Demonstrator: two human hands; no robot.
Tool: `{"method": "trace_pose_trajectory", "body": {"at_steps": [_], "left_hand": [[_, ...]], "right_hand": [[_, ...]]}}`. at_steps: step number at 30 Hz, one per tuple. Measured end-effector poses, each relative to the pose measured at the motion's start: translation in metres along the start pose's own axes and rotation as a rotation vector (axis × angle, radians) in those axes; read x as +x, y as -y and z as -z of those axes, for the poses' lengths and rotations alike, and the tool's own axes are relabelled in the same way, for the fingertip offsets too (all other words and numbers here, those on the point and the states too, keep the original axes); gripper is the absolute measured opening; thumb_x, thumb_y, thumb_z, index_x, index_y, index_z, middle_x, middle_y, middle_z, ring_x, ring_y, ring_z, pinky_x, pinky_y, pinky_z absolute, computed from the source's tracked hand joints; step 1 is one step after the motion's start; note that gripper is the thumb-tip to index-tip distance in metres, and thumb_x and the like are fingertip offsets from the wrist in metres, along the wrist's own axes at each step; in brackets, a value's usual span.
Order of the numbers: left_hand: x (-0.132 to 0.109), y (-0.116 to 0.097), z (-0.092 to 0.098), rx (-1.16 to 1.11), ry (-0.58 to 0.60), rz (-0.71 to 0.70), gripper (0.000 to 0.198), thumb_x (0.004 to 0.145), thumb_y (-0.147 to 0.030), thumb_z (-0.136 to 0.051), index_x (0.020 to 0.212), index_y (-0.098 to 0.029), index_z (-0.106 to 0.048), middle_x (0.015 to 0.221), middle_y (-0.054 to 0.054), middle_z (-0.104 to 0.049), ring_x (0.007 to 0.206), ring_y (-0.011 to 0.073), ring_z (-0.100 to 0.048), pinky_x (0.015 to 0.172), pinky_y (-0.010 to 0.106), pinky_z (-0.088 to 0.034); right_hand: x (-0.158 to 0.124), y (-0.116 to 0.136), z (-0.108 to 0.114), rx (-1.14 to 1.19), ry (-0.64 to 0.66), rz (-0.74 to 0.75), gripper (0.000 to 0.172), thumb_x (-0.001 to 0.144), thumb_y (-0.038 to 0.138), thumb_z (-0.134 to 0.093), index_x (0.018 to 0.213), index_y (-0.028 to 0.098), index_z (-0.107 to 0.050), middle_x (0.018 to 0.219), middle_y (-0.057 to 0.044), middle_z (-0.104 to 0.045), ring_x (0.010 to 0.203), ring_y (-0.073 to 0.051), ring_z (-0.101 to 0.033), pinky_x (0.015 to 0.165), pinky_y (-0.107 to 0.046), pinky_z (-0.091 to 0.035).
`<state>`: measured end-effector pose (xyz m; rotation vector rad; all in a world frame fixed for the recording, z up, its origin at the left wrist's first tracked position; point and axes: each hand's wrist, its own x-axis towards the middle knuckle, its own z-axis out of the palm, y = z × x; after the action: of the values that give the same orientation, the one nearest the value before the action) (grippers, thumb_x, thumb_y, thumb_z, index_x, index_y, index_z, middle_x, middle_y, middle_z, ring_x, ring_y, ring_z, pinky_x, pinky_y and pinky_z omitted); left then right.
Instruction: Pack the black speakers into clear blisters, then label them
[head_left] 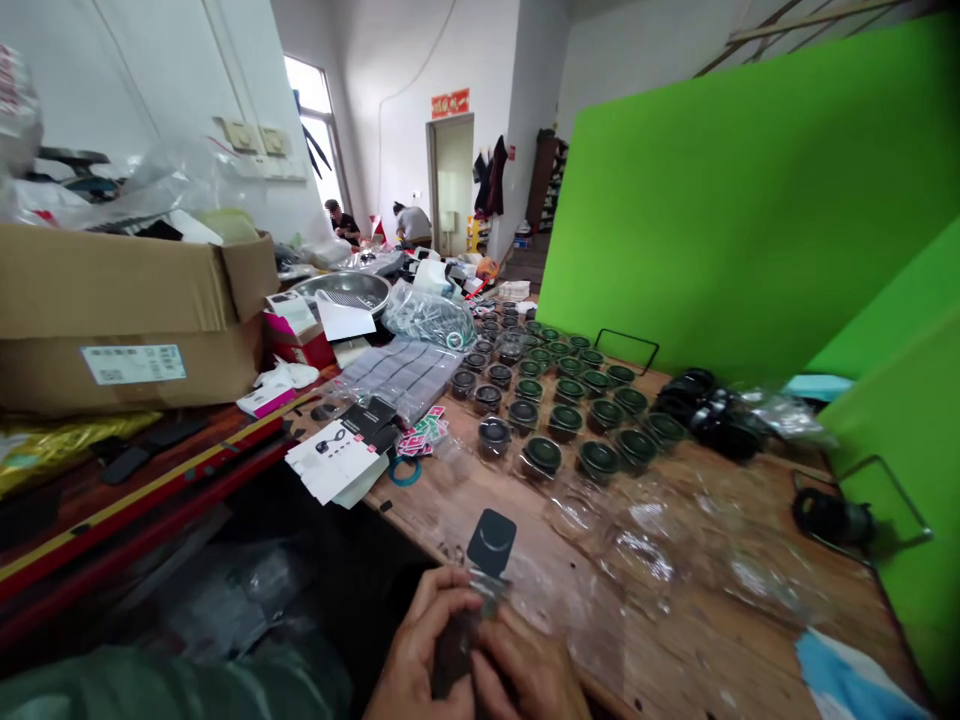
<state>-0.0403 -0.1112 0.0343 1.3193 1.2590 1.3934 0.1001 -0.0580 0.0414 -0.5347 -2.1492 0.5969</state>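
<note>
Left hand: As we bent over the near edge of the surface point(697, 670), our left hand point(427, 640) lay low in view, index and middle fingers hooked with their tips turned rightward, the thumb rising below them.
Right hand: We had our right hand point(529, 665) close beside it, knuckles upward and fingers curled inward to the left, nearly meeting the other tips.
Grip: We saw both grips closed on a film piece point(491, 592), pinched between the fingertips just above the table edge.
Film piece: It looked glossy, thin and see-through; our fingers hid most of it, so we could not tell its full shape.
Dark card: Just beyond our fingers, a flat dark card point(492, 541) with rounded corners and a pale curved mark lay on the wood.
Clear tubs: Farther off we had rows of round, see-through tubs point(568, 420) with dark discs showing, and nearer, shiny crinkled plastic shells point(641, 555).
Left of the tubs: We had smooth white printed leaflets point(334, 465), a thin teal ring point(405, 471) and flat grey packs point(405, 375) in plastic.
Around us: A ribbed brown carton point(112, 310) stood at left, a smooth, bright green panel point(735, 220) at right.
</note>
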Motion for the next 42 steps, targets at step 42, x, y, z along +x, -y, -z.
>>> {"method": "trace_pose_trajectory", "body": {"at_steps": [42], "left_hand": [[-0.004, 0.005, 0.014, -0.328, -0.061, 0.113, 0.047, 0.057, -0.022, -0.079, 0.102, -0.026, -0.067, 0.116, 0.008, -0.048, 0.112, 0.0270, -0.050, 0.094, 0.036, -0.043]], "right_hand": [[0.016, 0.010, -0.010, 0.297, 0.039, -0.263, 0.017, 0.085, 0.028, -0.055, 0.073, 0.019, -0.063, 0.071, -0.001, -0.061, 0.066, -0.011, -0.058, 0.058, -0.019, -0.046]]}}
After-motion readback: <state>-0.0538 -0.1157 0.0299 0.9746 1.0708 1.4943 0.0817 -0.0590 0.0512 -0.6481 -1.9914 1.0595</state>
